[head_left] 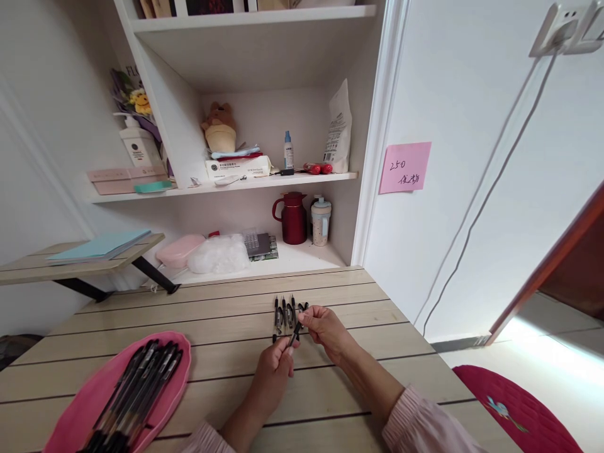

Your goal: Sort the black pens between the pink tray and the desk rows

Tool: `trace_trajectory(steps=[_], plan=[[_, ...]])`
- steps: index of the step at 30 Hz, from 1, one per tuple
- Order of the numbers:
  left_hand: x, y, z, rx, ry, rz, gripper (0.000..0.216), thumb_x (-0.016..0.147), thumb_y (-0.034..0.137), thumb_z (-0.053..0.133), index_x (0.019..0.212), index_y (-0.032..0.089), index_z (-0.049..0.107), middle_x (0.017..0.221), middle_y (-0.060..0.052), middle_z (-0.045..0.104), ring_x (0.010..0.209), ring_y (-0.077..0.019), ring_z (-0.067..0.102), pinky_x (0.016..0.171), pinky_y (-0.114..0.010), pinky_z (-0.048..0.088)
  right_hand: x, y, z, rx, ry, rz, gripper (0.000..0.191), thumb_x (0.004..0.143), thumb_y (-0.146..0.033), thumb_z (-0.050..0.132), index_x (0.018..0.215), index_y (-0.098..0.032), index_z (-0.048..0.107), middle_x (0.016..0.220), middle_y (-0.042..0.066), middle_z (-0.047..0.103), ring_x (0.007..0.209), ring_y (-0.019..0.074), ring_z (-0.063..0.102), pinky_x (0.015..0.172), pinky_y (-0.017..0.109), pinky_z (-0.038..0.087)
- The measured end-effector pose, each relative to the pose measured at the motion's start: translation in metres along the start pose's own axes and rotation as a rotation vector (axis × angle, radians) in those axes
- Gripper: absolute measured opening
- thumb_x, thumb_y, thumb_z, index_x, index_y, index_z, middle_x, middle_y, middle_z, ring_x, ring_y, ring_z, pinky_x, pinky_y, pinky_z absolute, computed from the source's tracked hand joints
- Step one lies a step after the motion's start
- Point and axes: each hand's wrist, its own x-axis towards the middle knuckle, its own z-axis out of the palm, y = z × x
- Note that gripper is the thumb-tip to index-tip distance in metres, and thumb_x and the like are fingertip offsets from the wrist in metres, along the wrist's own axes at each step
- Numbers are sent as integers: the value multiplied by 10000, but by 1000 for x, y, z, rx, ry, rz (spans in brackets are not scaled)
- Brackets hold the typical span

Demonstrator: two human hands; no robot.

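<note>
My left hand (276,368) grips the lower end of a black pen (296,327) over the wooden table (212,314). My right hand (323,327) pinches that pen's upper end, where its cap (302,308) sits. Just left of it, three more black pens (284,314) lie side by side on the table, pointing away from me. At the near left, a pink oval tray (85,396) holds several black pens (136,393) in a bundle.
Behind the table are white shelves (264,182) with a red jug (293,218), a tumbler (321,221), a pink case (179,250) and a plastic bag (219,253). A small side table (80,261) stands at left. A pink note (404,167) hangs on the wall; a red cushion (514,409) lies on the floor at right.
</note>
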Motion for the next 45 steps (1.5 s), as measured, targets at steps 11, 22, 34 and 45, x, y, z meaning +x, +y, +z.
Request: trace_trajectory(steps=[11,22,34,45], plan=[[-1,3,1,7,-2,-13,376,785,377,421,1010,116,571,478,61,409,472,-101,353,498,-221,271,-1,-2,-1,-7,-58,28,331,533,-404,708,630,-173,492,392,-94,396,330,29,253,369,198,86],[0,1,0,-20,12,-26,386,768,403,441,992,123,585,473,64,410,469,-101,352,493,-217,267,2,1,-5,0,-90,28,339,538,-421,702,687,-164,537,423,-85,428,337,29,262,368,194,97],[-1,5,1,19,-6,-21,386,777,382,423,1007,113,575,471,58,406,467,-100,333,486,-220,254,-1,-4,-1,-24,-59,7,269,546,-334,697,605,-163,498,397,-95,396,326,20,260,361,190,94],[0,4,0,-24,13,-44,383,754,395,443,988,125,582,456,68,410,439,-88,317,463,-209,240,5,-4,-11,-204,-7,-45,275,645,-430,603,645,-172,510,493,-50,502,365,48,318,369,189,184]])
